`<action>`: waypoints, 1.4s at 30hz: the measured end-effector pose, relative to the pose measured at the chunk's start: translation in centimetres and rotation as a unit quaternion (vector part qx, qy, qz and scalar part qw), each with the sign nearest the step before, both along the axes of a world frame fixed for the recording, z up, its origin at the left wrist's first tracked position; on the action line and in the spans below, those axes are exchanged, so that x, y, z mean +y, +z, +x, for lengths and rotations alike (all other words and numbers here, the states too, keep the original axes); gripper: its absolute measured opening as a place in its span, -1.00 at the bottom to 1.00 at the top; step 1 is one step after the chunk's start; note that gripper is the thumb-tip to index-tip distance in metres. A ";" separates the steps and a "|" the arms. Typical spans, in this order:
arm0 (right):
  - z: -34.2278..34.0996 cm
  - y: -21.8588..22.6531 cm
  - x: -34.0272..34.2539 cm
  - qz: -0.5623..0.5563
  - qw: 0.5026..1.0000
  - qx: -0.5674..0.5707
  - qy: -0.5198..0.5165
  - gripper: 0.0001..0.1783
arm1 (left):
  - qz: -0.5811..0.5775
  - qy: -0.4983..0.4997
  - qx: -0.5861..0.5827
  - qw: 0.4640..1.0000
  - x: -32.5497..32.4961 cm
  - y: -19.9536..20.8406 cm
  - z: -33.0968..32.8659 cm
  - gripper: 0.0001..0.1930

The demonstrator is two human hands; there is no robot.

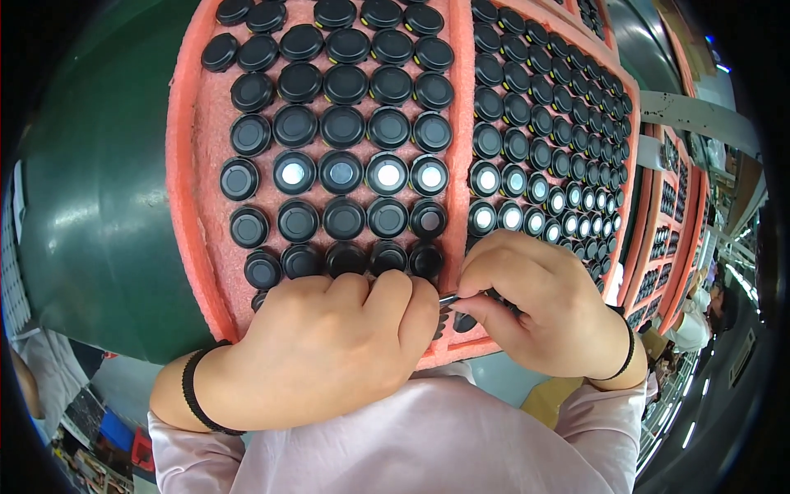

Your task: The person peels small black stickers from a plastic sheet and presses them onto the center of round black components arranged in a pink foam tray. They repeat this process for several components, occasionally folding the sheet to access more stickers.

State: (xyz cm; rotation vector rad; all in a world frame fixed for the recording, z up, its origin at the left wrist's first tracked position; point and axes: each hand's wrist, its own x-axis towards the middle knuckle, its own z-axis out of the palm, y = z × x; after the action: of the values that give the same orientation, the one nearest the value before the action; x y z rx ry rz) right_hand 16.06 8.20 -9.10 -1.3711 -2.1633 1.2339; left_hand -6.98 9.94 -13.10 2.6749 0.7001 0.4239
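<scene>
My left hand [337,337] is closed, its fingers curled under and the back of the hand toward me. What its fingertips hold is hidden. My right hand [539,309] is closed in a pinch of thumb and forefinger on a small dark piece with a shiny edge [448,300], right beside the left hand's fingers. Its kind cannot be made out. Both hands are over the near edge of a pink foam tray [191,165]. Rows of round black caps [343,125] stand in the tray, several with bright light reflected off their tops.
A foam divider [462,107] splits the tray into left and right sections. To the left stretches a green surface [99,189]. Another pink tray of black parts [658,230] stands farther right, past a grey metal bar [695,119]. Other people are in the background on the right.
</scene>
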 end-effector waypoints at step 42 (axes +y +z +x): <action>-0.3 -3.4 3.6 0.037 0.997 -0.064 -0.025 -0.86 | -0.102 -0.022 -0.057 0.993 0.2 -1.3 -0.2 -0.79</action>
State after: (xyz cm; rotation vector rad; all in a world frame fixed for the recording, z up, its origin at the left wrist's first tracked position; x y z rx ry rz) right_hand 15.80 11.82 -12.48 -1.5023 -2.2205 1.0640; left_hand -7.22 10.09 -14.38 2.4492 0.6136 0.4620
